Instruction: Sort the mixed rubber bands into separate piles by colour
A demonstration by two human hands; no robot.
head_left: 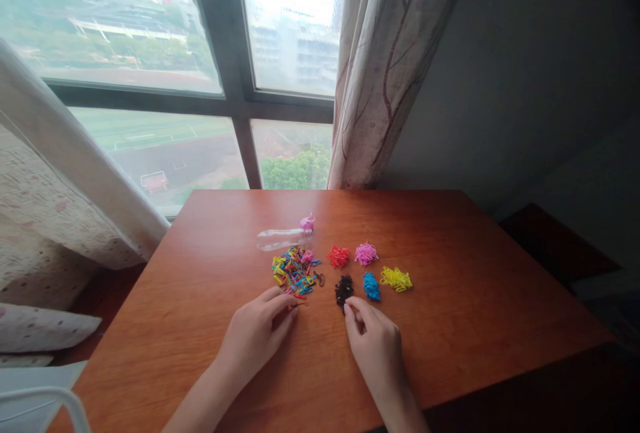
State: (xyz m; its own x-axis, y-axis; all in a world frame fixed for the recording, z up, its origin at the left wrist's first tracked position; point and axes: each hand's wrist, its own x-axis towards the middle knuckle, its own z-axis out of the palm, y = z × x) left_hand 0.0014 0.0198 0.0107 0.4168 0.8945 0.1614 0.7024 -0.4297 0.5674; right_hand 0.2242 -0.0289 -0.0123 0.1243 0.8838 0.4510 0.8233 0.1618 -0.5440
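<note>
My left hand (263, 326) is closed in a pinch on a small dark rubber band (301, 304), whose end sticks out to the right of the fingertips. Just beyond it lies a mixed heap of coloured rubber bands (295, 272). My right hand (373, 336) is also pinched, its fingertips at the near edge of a pile of black rubber bands (344, 288). Whatever those fingers hold is hidden. Close by sit separate piles of blue bands (371, 286), yellow bands (397, 278), red bands (339, 256) and pink bands (367, 253).
Behind the mixed heap a clear plastic container (280, 240) lies on its side, with a pink piece (307, 222) at its right end. The brown wooden table (450, 300) reaches to the window. Curtains (380, 86) hang on both sides. A white curved bar (50, 393) shows at lower left.
</note>
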